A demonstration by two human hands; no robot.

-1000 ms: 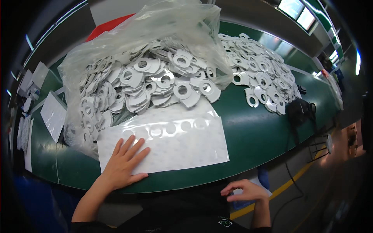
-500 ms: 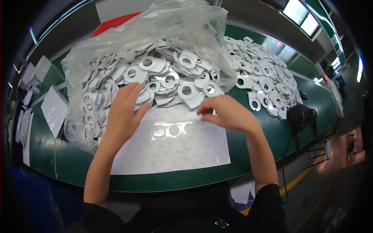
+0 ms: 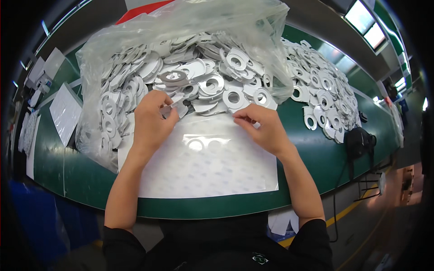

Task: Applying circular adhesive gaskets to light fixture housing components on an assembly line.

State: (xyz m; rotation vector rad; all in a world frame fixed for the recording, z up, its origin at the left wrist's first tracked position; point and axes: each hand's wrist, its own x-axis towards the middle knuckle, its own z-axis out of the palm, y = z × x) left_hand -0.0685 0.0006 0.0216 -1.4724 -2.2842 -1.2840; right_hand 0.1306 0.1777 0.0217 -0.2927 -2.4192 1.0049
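Observation:
Many flat white plastic parts, each with a round hole, are heaped in a clear plastic bag point(image 3: 106, 38) that lies open on its side. At the front of that heap, my left hand point(image 3: 151, 119) is closed, thumb and fingers round the edge of a white ring-shaped part point(image 3: 181, 108). My right hand point(image 3: 264, 128) has its thumb and fingertips pinched together at the sheet's far edge, just in front of a holed white part point(image 3: 233, 98). What that pinch holds, if anything, is hidden. Between my forearms lies a glossy white sheet point(image 3: 208, 174) with clear round outlines point(image 3: 195, 145).
A second pile of white parts point(image 3: 323, 92) sits to the right of the bag on the green table point(image 3: 307, 153). Next to it rests a black bag-like item point(image 3: 359, 142) with a strap. At left a white sheet-covered block point(image 3: 65, 113) stands near the bag.
My left hand has closed on a white part at the heap's front. My right hand's fingers have drawn into a pinch. The view has shifted slightly.

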